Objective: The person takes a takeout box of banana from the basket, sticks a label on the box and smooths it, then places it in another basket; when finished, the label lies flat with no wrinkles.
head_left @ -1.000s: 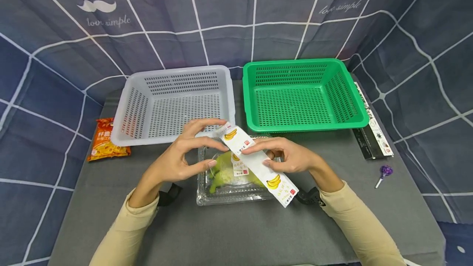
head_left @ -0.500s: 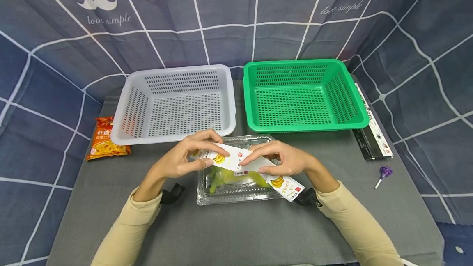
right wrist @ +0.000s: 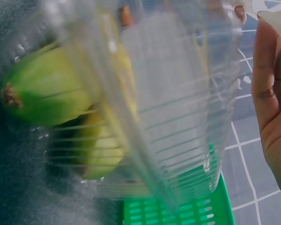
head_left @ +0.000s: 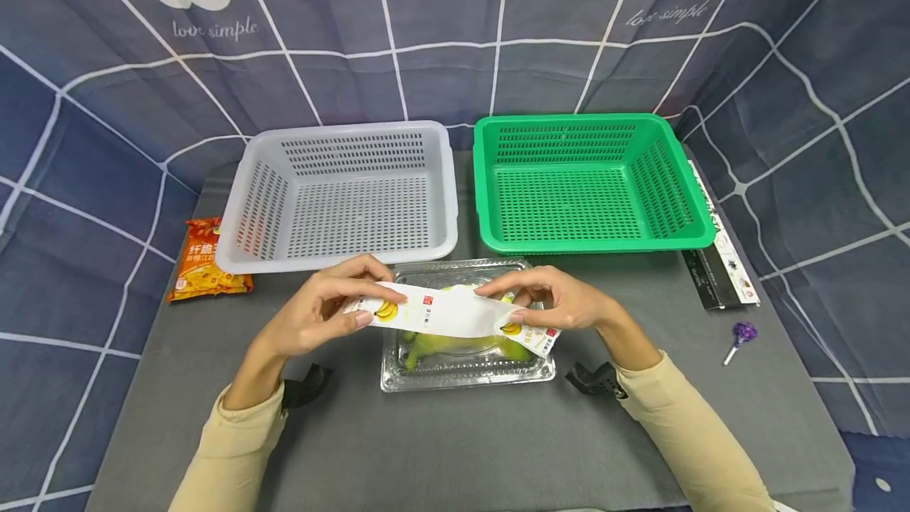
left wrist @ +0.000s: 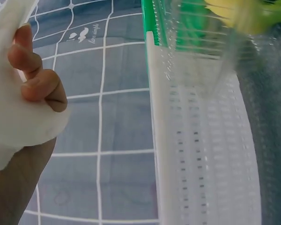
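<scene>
A white paper strip of stickers (head_left: 448, 313) with banana pictures and red stamps stretches between the two hands. My left hand (head_left: 320, 308) pinches its left end between thumb and fingers. Near the strip's other end my right hand (head_left: 565, 303) pinches it, and a short tail hangs bent below those fingers. Under the strip lies a clear plastic box (head_left: 465, 379), its lid on, partly covered by the paper. Green-yellow fruit (right wrist: 51, 86), looking like bananas, shows through the box in the right wrist view. In the left wrist view, white paper (left wrist: 28, 115) hides part of a hand.
Behind the box stand a pale grey basket (head_left: 334, 265) and a green basket (head_left: 597, 245). An orange snack bag (head_left: 206, 263) lies far left. On the right are a black-and-white box (head_left: 718, 259) and a purple lollipop (head_left: 743, 332).
The strip has swung from a steep diagonal to nearly level. My left hand has moved left and slightly down, drawing the paper out; the right hand stays almost in place.
</scene>
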A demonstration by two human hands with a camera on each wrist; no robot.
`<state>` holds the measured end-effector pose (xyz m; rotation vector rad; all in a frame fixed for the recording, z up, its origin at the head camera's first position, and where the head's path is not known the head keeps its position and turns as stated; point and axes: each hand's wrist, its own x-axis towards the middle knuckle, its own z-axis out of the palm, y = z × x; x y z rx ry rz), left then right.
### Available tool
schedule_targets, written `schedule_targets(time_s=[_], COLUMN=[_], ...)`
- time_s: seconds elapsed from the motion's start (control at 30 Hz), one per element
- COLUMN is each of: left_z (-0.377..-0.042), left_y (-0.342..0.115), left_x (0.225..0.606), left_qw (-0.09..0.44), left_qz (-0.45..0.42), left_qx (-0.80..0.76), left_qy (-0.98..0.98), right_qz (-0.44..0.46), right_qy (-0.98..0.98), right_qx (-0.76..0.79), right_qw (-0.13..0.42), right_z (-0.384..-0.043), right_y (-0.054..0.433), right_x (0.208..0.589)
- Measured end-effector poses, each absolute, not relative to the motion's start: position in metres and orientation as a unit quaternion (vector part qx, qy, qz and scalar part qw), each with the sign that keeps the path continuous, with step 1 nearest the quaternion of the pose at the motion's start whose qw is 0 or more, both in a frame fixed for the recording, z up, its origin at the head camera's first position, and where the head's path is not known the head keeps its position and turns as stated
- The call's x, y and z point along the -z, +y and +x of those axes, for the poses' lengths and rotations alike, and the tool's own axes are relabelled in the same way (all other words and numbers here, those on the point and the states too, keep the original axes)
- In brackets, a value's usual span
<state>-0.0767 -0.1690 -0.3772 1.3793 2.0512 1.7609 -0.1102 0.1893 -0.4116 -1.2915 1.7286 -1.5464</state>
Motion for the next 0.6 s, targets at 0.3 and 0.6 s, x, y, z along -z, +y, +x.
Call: schedule_targets(time_s=[0.3,0.6], left_z=[-0.058,-0.046], left_y=[-0.187,-0.19], left_x=[0.393,0.404], left_qw=[0.08,0.095], left_qz=[0.427,0.396], left_qx=[-0.593,-0.6], left_qy=[0.678,0.688], right_qz=[-0.417,-0.371], right_qy=[0.67,0.679], right_qx=[0.594,0.629], right_qw=[0.153,0.078], right_z=[-0.106,-0.103], right_y=[0.204,0.215], right_x=[0.427,0.44])
